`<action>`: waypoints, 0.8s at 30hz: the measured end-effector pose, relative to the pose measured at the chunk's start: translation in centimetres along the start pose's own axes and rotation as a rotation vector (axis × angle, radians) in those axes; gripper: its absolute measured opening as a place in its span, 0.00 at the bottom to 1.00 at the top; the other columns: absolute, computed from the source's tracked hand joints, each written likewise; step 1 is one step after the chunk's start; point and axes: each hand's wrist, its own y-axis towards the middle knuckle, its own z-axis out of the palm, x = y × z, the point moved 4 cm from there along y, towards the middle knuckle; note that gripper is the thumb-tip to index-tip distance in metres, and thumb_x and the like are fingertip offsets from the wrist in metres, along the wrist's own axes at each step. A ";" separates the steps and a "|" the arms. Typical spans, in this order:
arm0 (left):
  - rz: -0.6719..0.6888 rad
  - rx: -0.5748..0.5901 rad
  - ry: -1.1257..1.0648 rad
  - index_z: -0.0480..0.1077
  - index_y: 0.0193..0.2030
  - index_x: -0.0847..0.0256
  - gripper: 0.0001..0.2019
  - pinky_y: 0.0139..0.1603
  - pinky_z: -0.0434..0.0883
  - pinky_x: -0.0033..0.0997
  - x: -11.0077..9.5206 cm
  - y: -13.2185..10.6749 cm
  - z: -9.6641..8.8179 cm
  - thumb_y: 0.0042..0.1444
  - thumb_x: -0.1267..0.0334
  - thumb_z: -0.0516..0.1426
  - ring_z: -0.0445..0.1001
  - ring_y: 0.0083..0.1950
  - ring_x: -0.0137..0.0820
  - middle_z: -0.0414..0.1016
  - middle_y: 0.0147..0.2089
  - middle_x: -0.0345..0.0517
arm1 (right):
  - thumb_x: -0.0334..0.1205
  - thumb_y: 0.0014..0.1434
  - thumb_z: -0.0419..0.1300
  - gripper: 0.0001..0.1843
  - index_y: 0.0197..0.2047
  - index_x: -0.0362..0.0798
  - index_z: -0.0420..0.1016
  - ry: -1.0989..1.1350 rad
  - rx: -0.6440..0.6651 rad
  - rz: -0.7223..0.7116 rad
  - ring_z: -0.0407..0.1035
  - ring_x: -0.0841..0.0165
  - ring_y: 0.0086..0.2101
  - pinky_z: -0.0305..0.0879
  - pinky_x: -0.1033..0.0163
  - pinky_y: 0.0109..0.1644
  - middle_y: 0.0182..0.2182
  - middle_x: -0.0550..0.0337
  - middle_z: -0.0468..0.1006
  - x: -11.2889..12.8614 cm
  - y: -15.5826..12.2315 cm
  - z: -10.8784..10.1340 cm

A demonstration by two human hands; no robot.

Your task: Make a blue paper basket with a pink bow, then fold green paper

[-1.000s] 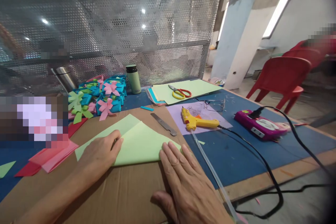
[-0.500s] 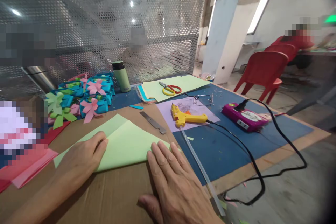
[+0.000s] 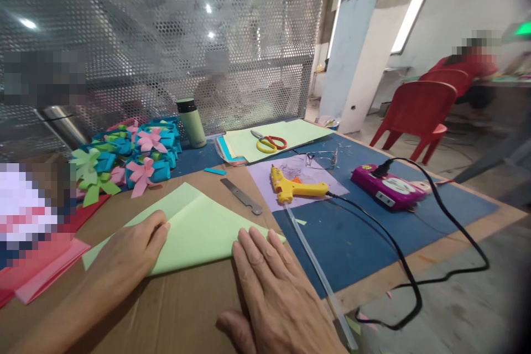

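Note:
A folded sheet of light green paper (image 3: 194,232) lies on brown cardboard in front of me. My left hand (image 3: 139,243) is closed at the paper's left part, thumb and fingers pinching its upper layer. Flat on the right corner rests my right hand (image 3: 274,287), fingers stretched out and pressing on the folded edge. Just beyond the paper is a metal blade (image 3: 241,197). To the right, a yellow glue gun (image 3: 296,187) with a long clear glue stick (image 3: 317,271) lies on a purple sheet (image 3: 265,177).
Scissors (image 3: 269,141) lie on stacked paper (image 3: 307,133) near eyeglasses (image 3: 322,159). A green bottle (image 3: 192,124) stands by paper flowers (image 3: 143,146). A purple power strip (image 3: 385,188) trails a black cable at right. Red paper (image 3: 50,268) lies at left. A person sits beyond a red chair (image 3: 418,110).
Both hands hold nearly the same places on the green paper. The whole view has shifted very slightly; nothing else has visibly moved.

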 end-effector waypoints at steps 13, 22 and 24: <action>0.004 -0.045 -0.002 0.59 0.33 0.54 0.15 0.32 0.55 0.33 -0.6 0.0 -0.2 0.68 0.54 0.41 0.67 0.28 0.38 0.66 0.24 0.40 | 0.57 0.71 0.50 0.35 0.63 0.32 0.70 0.024 0.008 0.017 0.67 0.45 0.61 0.72 0.39 0.60 0.62 0.39 0.71 0.1 -0.1 -0.1; 0.009 0.015 -0.034 0.58 0.33 0.54 0.12 0.32 0.51 0.34 -1.5 0.1 -1.1 0.68 0.58 0.41 0.68 0.31 0.37 0.66 0.26 0.40 | 0.56 0.71 0.50 0.31 0.58 0.36 0.76 -0.081 -0.145 -0.049 0.74 0.50 0.55 0.77 0.46 0.53 0.57 0.42 0.76 -0.4 0.0 -0.3; 0.007 0.005 -0.041 0.58 0.34 0.54 0.12 0.32 0.51 0.34 -1.6 0.0 -1.1 0.68 0.58 0.41 0.69 0.32 0.38 0.67 0.27 0.41 | 0.54 0.71 0.51 0.30 0.58 0.35 0.75 -0.109 -0.155 -0.080 0.75 0.50 0.54 0.77 0.46 0.52 0.57 0.42 0.77 -0.5 -0.1 -0.3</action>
